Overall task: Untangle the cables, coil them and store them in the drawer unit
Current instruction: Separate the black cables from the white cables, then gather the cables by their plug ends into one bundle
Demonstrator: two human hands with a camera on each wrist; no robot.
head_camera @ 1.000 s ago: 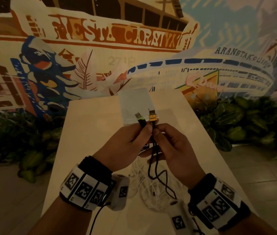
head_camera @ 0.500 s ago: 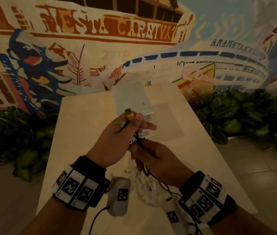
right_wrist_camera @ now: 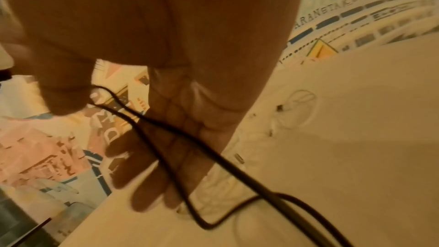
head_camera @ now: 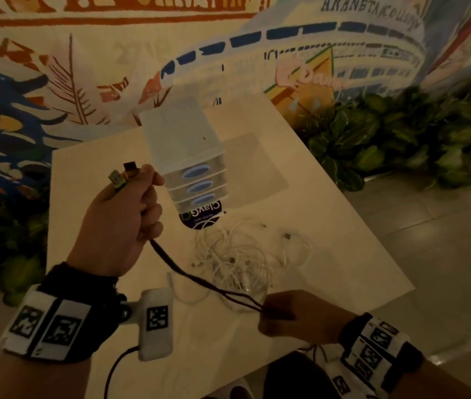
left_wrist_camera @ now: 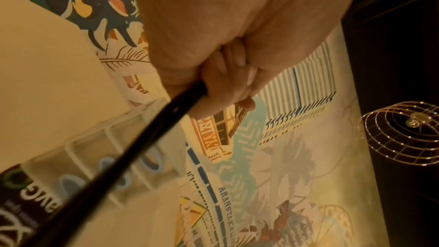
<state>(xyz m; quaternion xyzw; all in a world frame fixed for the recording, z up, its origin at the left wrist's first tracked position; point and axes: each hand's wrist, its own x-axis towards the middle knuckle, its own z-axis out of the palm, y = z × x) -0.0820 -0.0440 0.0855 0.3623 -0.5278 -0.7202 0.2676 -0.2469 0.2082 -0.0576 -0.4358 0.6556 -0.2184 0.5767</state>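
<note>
Black cable [head_camera: 188, 276] doubled, both strands stretched taut in the air above the white table [head_camera: 329, 226]. Left hand [head_camera: 122, 223] raised, fist curled round the two plug ends; connectors [head_camera: 124, 174] stick out above the knuckles. Right hand [head_camera: 294, 312] low by the near table edge, thumb and fingers pinching the far bend of the strands; other fingers [right_wrist_camera: 147, 179] loosely extended. Tangle of white cables [head_camera: 242, 257] lies on the table between the hands. Translucent three-drawer unit [head_camera: 188, 156] stands behind it, drawers closed.
</note>
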